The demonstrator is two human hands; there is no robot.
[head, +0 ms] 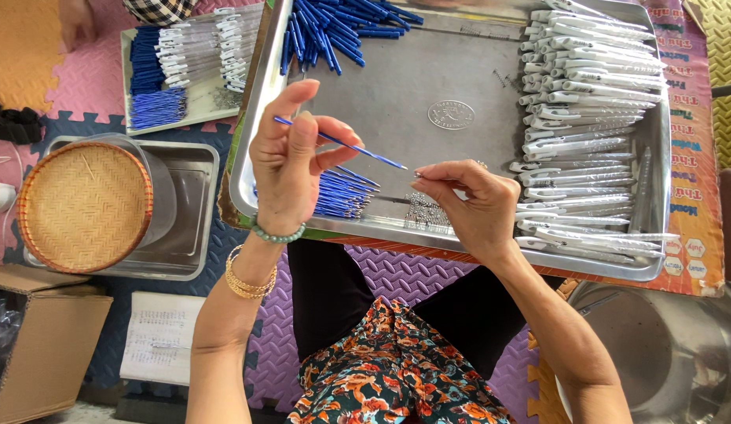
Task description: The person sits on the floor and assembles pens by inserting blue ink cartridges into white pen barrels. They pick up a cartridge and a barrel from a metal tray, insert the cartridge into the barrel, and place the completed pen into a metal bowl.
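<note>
At far left a round woven basket lid point(84, 206) lies over a steel tub point(188, 212) on the foam floor mat point(397, 275). Further along, the left hand point(291, 161) is closed, pinching a thin blue pen refill point(342, 144) between thumb and fingers, its tip pointing right. Below it a heap of blue refills point(342, 196) lies in the steel tray point(459, 78) resting on the person's lap. The right hand point(471, 200) is closed too, fingertips nipping something tiny, probably a small spring from the pile of springs point(424, 210) just beside it; too small to be sure. White pen barrels point(585, 133) are stacked along the tray's right side. This looks like the spring-fitting step: the next move would call for lining the spring up with the refill's tip.
</note>
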